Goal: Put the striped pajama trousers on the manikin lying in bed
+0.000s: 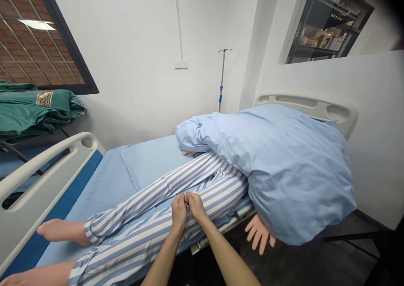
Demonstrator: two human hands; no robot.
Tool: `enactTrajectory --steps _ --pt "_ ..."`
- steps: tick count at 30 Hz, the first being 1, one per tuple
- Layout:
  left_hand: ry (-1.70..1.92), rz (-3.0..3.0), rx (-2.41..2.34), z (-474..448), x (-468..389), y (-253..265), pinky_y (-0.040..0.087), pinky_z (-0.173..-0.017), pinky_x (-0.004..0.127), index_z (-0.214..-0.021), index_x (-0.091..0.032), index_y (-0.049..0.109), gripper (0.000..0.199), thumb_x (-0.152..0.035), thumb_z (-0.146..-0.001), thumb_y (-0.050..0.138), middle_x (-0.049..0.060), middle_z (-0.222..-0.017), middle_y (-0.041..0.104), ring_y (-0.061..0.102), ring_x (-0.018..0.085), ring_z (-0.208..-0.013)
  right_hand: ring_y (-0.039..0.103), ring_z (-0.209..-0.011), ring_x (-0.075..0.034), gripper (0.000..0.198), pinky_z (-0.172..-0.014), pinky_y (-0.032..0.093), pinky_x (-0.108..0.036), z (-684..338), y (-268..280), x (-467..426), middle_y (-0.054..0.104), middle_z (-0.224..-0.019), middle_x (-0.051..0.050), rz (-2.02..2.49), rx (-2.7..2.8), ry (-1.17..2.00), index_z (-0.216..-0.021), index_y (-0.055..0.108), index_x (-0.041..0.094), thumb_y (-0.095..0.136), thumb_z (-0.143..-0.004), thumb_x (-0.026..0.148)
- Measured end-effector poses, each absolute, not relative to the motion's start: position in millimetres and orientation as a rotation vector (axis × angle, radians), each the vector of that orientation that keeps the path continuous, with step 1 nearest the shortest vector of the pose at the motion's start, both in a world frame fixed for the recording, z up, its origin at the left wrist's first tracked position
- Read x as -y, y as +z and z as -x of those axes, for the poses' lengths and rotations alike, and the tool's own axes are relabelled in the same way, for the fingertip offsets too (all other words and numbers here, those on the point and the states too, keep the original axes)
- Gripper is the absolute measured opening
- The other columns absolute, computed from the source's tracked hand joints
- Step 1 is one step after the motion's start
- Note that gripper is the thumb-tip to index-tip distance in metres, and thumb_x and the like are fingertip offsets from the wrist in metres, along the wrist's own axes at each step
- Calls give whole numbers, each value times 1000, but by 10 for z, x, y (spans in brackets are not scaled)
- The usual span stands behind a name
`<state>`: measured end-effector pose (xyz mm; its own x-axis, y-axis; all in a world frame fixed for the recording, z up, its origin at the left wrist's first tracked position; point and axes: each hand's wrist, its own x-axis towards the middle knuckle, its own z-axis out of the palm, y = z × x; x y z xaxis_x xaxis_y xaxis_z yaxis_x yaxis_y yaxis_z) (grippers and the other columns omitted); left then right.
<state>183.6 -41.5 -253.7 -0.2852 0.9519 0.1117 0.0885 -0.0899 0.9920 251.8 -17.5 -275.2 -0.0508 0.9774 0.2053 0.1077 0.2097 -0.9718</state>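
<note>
A manikin in blue-and-white striped trousers (126, 246) lies on the bed, its bare feet (59, 230) at the left. My left hand (179, 209) and my right hand (195, 205) are close together over its nearer thigh, fingers curled and closed. What they hold, if anything, is hidden, and I cannot tell whether they touch the trousers. A bunched light blue quilt (284, 160) covers the head and upper body. From under its near edge a manikin hand (260, 233) hangs past the bed side, fingers spread. Its other hand (189, 153) shows partly at the far side.
Light blue sheeting (116, 172) covers the mattress. A footboard (50, 168) stands left and a headboard (350, 113) right. Near my hands runs a metal side rail (221, 231). An IV pole (221, 75) rises behind the bed. Folded green cloth (41, 109) lies beyond the footboard.
</note>
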Motion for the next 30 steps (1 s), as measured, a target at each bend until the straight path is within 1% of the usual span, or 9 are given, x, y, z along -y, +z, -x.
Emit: enactTrajectory --steps 2,4,7,12,16,20,25,27,30 --pt "1442 -1209 -1443 -1890 426 -2581 31 -49 22 -52 -18 35 33 -41 -76 34 -4 -49 34 34 8 -48 33 -46 -8 36 -46 26 -20 -2548 -2763 136 34 -45 4 1132 1316 1066 -48 33 18 31 -78 39" --pt "1375 -1284 -1426 -1936 460 -2631 32 -52 22 -56 -18 39 31 -41 -76 33 -3 -53 40 38 9 -52 30 -44 -8 34 -45 25 -20 -2585 -2772 104 29 -44 5 1164 1215 1095 -48 30 19 32 -76 39" --pt "1297 -1406 -1382 -1979 506 -2674 33 -56 23 -60 -17 43 31 -42 -77 32 -1 -60 46 42 11 -58 27 -43 -8 33 -43 23 -21 -2677 -2715 73 27 -42 6 1212 1208 1105 -46 29 19 35 -73 36" --pt "1252 -1469 -1483 -1996 498 -2695 30 -55 23 -57 -18 38 33 -43 -77 31 -3 -55 41 38 11 -55 27 -44 -7 32 -44 20 -21 -2897 -2474 61 29 -42 5 1180 1408 923 -44 32 17 34 -73 31" --pt "1268 -1487 -1502 -2006 478 -2738 30 -55 23 -56 -18 38 32 -42 -77 32 -3 -55 40 37 10 -54 26 -44 -7 35 -44 18 -21 -2954 -2500 96 27 -42 5 1185 1485 820 -42 31 17 35 -74 31" --pt "1307 -1399 -1482 -2010 429 -2726 31 -54 23 -57 -18 42 30 -40 -75 35 -3 -55 42 38 10 -54 30 -44 -8 38 -47 18 -22 -2894 -2697 156 35 -41 3 1198 1537 738 -40 36 16 36 -75 32" --pt "1384 -1210 -1459 -2080 285 -2609 28 -48 21 -49 -18 31 33 -39 -74 35 -5 -45 30 29 8 -45 34 -45 -9 40 -48 20 -21 -2898 -2745 169 43 -43 1 1159 1533 761 -42 43 17 34 -77 33" --pt "1435 -1229 -1480 -2137 241 -2616 28 -47 21 -49 -19 31 31 -38 -74 34 -5 -46 31 30 8 -45 36 -46 -9 41 -48 21 -21 -2920 -2734 164 45 -44 1 1140 1524 788 -43 44 17 32 -78 34" --pt "1457 -1398 -1624 -2210 222 -2735 30 -52 23 -53 -18 40 25 -33 -74 36 -2 -50 42 38 10 -50 36 -46 -10 42 -47 22 -22 -2926 -2749 168 46 -45 0 1152 1481 773 -45 46 16 31 -79 35"
